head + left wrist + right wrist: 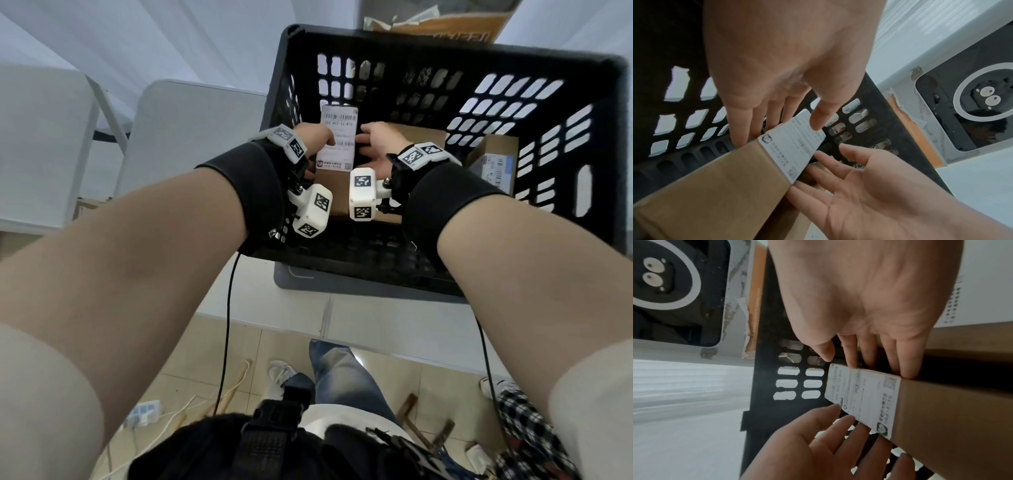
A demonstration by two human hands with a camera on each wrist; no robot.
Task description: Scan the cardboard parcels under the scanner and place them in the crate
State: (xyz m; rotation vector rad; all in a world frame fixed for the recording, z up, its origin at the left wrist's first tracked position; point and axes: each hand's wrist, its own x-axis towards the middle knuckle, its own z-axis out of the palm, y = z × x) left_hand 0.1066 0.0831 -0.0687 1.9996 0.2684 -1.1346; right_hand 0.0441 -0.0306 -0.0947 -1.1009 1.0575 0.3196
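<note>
A long cardboard parcel with a white barcode label lies lengthwise inside the black slotted crate, near its left wall. My left hand lies against the parcel's left side, fingers straight, thumb over the label. My right hand lies along the right side with straight fingers. In the left wrist view the parcel runs between the left hand and the right hand. A grey device with a white ring stands behind the crate.
Two more parcels lie in the crate, a plain one and one with a blue-printed label. An open cardboard box sits behind the crate. White folding furniture stands to the left. Cables hang from both wrists over the table edge.
</note>
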